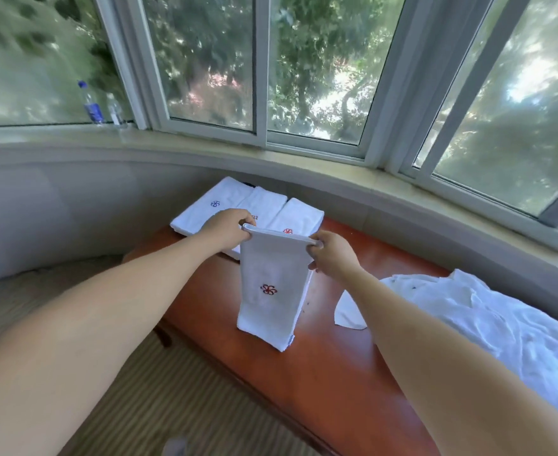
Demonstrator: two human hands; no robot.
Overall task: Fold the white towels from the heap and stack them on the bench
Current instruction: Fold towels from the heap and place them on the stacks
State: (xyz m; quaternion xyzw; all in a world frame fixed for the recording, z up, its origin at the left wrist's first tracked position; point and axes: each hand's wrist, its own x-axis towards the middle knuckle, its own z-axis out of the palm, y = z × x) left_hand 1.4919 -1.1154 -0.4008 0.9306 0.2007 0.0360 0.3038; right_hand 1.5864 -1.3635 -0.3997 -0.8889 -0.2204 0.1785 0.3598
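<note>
Pinching the top edge of a folded towel [269,287], your left hand [226,227] is gripping its left corner and your right hand [331,256] is gripping its right corner, fingers curled round the cloth on both sides. You are holding the towel upright over the bench [320,373], with its lower end touching or just above the wood; which one cannot be told.

Folded towels [238,202] are lying side by side at the far end of the bench, directly behind your hands, and your left hand is partly hiding them. A loose heap [488,317] of white cloth is spreading over the bench on your right, with your right forearm crossing in front of it. Two bottles [101,105] are standing on the sill [205,141] to the far left, below the window [261,67].

The held towel is showing as a narrow white strip, doubled in layers, with a red flower mark on the face turned toward you.
</note>
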